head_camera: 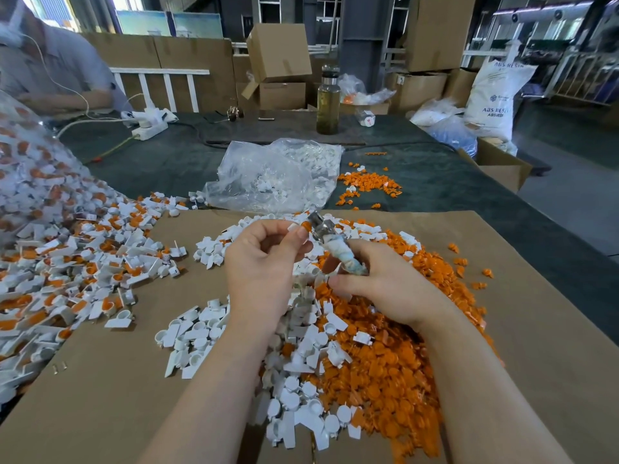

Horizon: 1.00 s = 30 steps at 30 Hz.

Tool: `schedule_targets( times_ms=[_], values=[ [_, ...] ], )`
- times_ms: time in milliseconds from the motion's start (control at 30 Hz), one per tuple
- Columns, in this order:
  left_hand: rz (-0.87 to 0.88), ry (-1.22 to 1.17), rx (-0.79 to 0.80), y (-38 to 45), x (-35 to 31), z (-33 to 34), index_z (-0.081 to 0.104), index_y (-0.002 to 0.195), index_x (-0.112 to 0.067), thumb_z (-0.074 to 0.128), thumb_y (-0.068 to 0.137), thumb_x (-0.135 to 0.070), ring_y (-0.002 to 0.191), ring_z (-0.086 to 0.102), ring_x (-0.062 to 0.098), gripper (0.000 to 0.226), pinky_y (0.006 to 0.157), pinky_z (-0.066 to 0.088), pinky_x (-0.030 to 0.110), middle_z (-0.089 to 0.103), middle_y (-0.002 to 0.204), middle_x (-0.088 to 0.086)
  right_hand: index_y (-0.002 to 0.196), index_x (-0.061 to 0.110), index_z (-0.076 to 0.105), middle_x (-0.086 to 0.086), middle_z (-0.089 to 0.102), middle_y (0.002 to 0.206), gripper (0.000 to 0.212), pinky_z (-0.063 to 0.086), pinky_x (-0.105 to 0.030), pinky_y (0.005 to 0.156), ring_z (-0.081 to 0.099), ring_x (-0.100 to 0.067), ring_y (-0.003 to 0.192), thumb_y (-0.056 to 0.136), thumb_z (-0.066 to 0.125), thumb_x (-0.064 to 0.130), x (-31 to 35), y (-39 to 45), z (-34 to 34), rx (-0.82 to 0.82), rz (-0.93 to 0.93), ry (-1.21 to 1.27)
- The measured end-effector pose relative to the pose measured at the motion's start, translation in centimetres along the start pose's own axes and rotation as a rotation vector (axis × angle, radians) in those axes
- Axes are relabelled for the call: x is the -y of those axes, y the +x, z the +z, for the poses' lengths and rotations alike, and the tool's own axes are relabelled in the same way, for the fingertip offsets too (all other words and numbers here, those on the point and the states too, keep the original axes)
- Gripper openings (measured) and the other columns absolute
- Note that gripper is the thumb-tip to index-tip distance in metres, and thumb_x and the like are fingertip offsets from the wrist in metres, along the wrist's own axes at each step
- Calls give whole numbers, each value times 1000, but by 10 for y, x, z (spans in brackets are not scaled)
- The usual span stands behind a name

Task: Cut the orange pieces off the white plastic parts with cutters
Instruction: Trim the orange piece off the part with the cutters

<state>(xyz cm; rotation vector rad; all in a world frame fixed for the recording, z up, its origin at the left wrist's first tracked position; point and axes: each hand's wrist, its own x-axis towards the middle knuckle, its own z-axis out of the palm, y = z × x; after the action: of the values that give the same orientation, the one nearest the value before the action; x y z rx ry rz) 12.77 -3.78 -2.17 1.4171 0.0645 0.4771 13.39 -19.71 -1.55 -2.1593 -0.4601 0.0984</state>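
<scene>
My left hand (264, 259) pinches a small white plastic part with an orange piece (303, 226) at its fingertips, raised over the cardboard. My right hand (378, 283) grips the cutters (330, 239) by their tape-wrapped handles, and the metal jaws sit right at the orange piece. Below my hands lie a heap of cut white parts (301, 390) and a heap of cut orange pieces (395, 370). A large pile of uncut white-and-orange parts (83, 262) spreads at the left.
A brown cardboard sheet (117, 380) covers the near table. A clear bag of white parts (278, 175) and a small orange heap (368, 184) lie beyond it. A bottle (328, 105), a power strip (149, 128), boxes and another person (50, 68) are farther back.
</scene>
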Motion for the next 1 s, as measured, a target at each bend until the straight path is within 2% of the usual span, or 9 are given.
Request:
schedule_targets(
  times_ms=[100, 233, 300, 400, 567, 667, 867, 1000],
  values=[
    [21, 4, 29, 1, 0, -1, 68, 81, -8, 71, 86, -2, 60, 68, 5, 8, 61, 54, 16, 70, 63, -4, 94, 32, 59, 17, 61, 75, 15, 37, -13, 61, 55, 5, 65, 87, 70, 24, -1, 1, 0, 38, -11, 21],
    [7, -45, 72, 3, -1, -4, 67, 81, -10, 70, 87, -1, 58, 67, 4, 11, 60, 52, 14, 69, 62, -6, 88, 34, 58, 24, 59, 67, 18, 35, -15, 58, 52, 4, 61, 88, 69, 21, 0, 1, 1, 30, -35, 4],
    [9, -57, 90, 4, -1, -6, 67, 81, -11, 69, 87, -2, 58, 66, 4, 11, 60, 52, 14, 69, 62, -7, 83, 31, 57, 17, 55, 64, 18, 35, -22, 57, 48, 1, 57, 87, 69, 19, 0, 1, 3, -2, -37, -12],
    [7, -73, 101, 4, 0, -7, 66, 81, -10, 68, 88, -2, 58, 65, 4, 11, 61, 53, 15, 68, 61, -7, 88, 25, 61, 11, 52, 65, 10, 36, -27, 57, 45, -2, 55, 87, 68, 18, 0, 1, 5, -4, -34, -38],
    [2, -106, 100, 4, 0, -7, 66, 81, -7, 68, 87, 0, 56, 63, 4, 10, 61, 53, 16, 68, 61, -6, 93, 18, 63, 10, 49, 60, 5, 33, -21, 48, 42, -3, 48, 88, 64, 15, 0, 2, 6, -9, -55, -65],
    [1, -102, 97, 4, 1, -8, 66, 81, -8, 69, 86, -1, 56, 63, 4, 9, 62, 54, 17, 68, 61, -6, 91, 16, 63, 9, 49, 61, 7, 32, -22, 46, 42, -4, 47, 88, 62, 11, -2, 4, 7, -16, -52, -101],
    [-26, -106, 101, 6, 2, -8, 66, 81, -8, 68, 87, -1, 56, 64, 5, 9, 62, 54, 17, 68, 61, -7, 92, 13, 62, -2, 56, 70, 8, 39, -35, 52, 46, -11, 54, 86, 59, 9, -5, 6, 12, -51, -36, -161],
    [-158, -177, 93, 11, 3, -15, 65, 84, -8, 66, 89, -4, 65, 70, 9, 7, 66, 58, 20, 73, 70, -3, 90, 17, 59, -2, 59, 76, 4, 45, -41, 60, 54, -18, 66, 88, 61, 19, -6, 6, 16, -122, -51, -244]
  ],
)
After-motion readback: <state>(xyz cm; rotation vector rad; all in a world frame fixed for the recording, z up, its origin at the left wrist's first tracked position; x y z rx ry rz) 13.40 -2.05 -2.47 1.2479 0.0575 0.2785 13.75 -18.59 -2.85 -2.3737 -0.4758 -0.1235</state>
